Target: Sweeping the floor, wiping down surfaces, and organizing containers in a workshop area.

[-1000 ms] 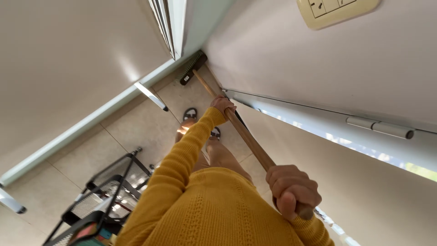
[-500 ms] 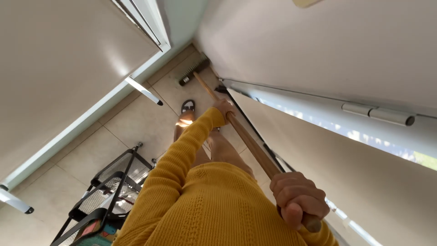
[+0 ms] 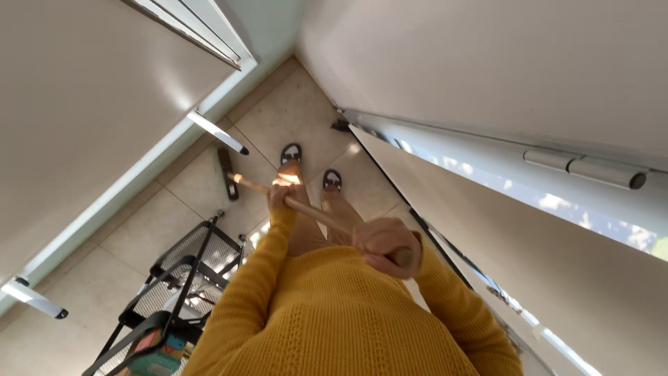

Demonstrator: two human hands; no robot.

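Observation:
I look down my yellow sweater at a broom with a wooden handle (image 3: 309, 211). My right hand (image 3: 385, 245) is closed around the handle's top end, close to my chest. My left hand (image 3: 281, 196) grips the handle lower down, arm stretched out. The dark broom head (image 3: 226, 173) rests on the beige tiled floor (image 3: 292, 115), left of my feet in dark sandals (image 3: 291, 153).
A black wire rack (image 3: 186, 275) stands at the lower left with a colourful box (image 3: 156, 356) in it. A white door with bar handles (image 3: 217, 132) runs along the left. On the right is a wall and an open door panel with a hinge (image 3: 584, 167).
The broom head has swept from the far corner by the wall back toward my feet and to the left. Both hands have kept their grip and come lower and closer.

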